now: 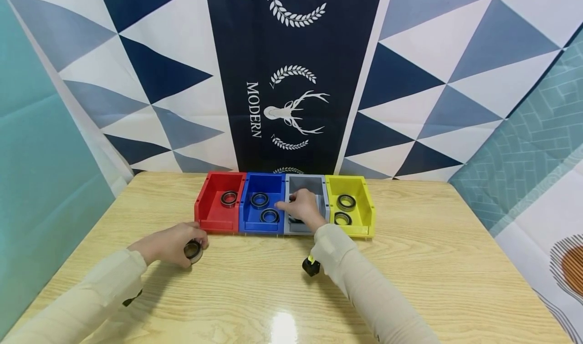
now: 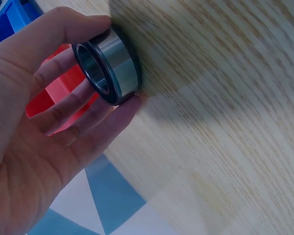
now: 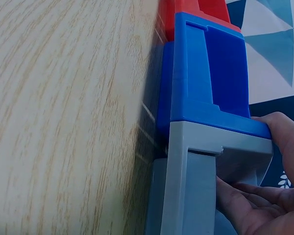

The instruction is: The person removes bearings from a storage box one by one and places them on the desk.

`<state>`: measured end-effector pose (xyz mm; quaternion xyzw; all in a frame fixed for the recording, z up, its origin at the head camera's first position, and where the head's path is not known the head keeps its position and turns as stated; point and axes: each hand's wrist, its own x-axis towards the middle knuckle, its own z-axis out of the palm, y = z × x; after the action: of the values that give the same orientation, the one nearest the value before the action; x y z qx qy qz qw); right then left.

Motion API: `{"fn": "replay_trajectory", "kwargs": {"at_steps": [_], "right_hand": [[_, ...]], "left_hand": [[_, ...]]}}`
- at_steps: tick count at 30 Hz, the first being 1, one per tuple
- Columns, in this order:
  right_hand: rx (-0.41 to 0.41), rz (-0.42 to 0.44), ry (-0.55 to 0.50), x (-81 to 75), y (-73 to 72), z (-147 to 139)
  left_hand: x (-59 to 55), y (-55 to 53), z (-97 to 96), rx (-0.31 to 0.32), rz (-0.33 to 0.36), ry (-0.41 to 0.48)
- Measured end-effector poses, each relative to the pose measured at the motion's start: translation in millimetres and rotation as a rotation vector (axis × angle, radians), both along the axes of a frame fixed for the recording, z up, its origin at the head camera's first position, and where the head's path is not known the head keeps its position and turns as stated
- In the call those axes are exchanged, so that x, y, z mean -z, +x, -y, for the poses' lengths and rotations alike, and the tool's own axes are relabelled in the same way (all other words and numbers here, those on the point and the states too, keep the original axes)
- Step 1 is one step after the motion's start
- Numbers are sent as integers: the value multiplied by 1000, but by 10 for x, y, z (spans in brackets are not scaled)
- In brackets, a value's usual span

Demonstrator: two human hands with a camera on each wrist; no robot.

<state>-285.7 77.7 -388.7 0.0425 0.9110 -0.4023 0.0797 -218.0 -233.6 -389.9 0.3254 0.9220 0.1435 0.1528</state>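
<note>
Thumb and fingertips of my left hand grip a ball bearing by its outer ring, just in front of the red bin. The bearing is tilted on edge close over the wooden table. My right hand reaches into the grey bin, its thumb over the wall shared with the blue bin. The grey bin's front hides some of its fingertips, and I cannot tell whether they hold anything. A dark ring shows below this hand in the grey bin.
One bearing lies in the red bin. Two bearings, the nearer one by the front, lie in the blue bin. The yellow bin at the right end holds two more. Behind the row stands a patterned backdrop.
</note>
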Motion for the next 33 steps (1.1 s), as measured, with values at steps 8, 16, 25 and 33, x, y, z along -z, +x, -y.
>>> {"fn": "replay_trajectory", "kwargs": {"at_steps": [8,16,25,33], "right_hand": [[-5,-21,-26,11,5,12],[-3,-6,-31,28,-19,16],[7,-3,-25,23,-17,12],[16,4,-10,21,-4,8]], "left_hand": [[-2,36,15,-1,6,28],[-62,96,-17,-23,38,-12],[-311,131,-134,-149,194,-131],[-512,72,-268,-201,214,-214]]}}
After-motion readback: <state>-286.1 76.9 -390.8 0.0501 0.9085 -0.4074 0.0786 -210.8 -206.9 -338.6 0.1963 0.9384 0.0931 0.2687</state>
